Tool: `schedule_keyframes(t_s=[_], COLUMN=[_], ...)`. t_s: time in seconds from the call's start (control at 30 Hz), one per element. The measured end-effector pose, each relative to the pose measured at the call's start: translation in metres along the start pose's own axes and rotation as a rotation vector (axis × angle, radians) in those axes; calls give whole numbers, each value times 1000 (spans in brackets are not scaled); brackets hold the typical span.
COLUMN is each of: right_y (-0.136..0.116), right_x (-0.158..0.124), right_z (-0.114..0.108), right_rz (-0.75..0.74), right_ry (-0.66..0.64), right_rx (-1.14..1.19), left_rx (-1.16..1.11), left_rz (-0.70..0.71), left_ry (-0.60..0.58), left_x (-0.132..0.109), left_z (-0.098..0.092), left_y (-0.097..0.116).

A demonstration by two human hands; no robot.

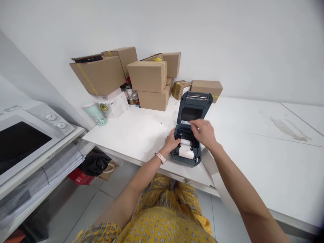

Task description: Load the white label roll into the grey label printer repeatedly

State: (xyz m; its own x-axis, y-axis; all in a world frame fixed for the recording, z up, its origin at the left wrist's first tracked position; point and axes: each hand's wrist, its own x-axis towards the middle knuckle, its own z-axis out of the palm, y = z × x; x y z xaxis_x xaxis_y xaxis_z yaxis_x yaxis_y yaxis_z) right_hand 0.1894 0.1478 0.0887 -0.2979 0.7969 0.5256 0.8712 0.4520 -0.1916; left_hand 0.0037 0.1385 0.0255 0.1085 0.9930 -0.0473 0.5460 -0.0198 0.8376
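A dark blue-grey label printer [186,162] stands on the white table with its lid [194,103] raised toward the wall. In its base lies a white paper roll [185,142], and a strip of paper [186,152] comes forward from it. My left hand [171,141] grips the left edge of the base, thumb reaching over the rim beside the roll. Over the right side of the open printer, near the hinge, my right hand [204,132] has its fingers pinched together. Whatever is between them, if anything, is hidden.
Stacked cardboard boxes [148,77] stand along the wall behind and left of the printer. A mint-green tumbler [95,114] is at the table's left end, beside a white box [113,106]. On a shelf at far left sits a microwave [32,135].
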Motion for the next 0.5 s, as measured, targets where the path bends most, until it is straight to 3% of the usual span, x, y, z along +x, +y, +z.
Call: schedule_keyframes(t_s=[0.07, 0.1, 0.17, 0.37, 0.43, 0.5], right_y=[2, 2, 2, 2, 2, 2], right_x=[-9, -12, -12, 1, 3, 5], right_z=[13, 19, 30, 55, 59, 58], right_rz=[-61, -83, -112, -129, -111, -66], right_ry=[-353, -467, -571, -646, -575, -400], right_rx=[-50, -74, -94, -14, 45, 107], left_rx=[-24, -17, 31, 201, 216, 206], left_rz=[-10, -15, -37, -8, 7, 15], left_ry=[8, 19, 47, 71, 68, 77], left_x=[-1, -1, -4, -12, -13, -14], left_z=[0, 0, -1, -7, -8, -8], left_y=[0, 1, 4, 10, 10, 8])
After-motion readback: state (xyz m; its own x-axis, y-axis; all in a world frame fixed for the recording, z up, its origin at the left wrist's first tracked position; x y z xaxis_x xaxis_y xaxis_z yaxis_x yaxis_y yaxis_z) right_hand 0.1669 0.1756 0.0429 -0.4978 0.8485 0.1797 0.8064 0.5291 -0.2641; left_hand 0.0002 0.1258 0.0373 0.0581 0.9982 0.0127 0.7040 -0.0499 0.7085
